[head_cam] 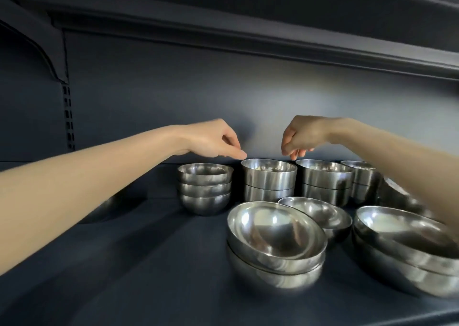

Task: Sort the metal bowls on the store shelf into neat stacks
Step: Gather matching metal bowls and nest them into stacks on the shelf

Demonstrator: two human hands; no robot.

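Shiny metal bowls stand in stacks on a dark shelf [139, 263]. A stack of two straight-walled bowls [269, 180] sits at the back centre. My left hand [213, 140] hovers at its left rim, fingertips pinched and just touching or just above the edge. My right hand [301, 137] hangs over its right rim with fingers curled downward, holding nothing. To the left stands a stack of three small round bowls [205, 189]. A second straight-walled stack [325, 180] is to the right. Wide round bowls [275, 241] are stacked in front.
Another wide bowl stack [407, 248] fills the front right. A single round bowl [320, 214] lies behind the front stack. More straight-walled bowls [362, 176] sit partly hidden by my right arm. One bowl [104, 211] hides under my left forearm. An upper shelf [248, 32] hangs overhead.
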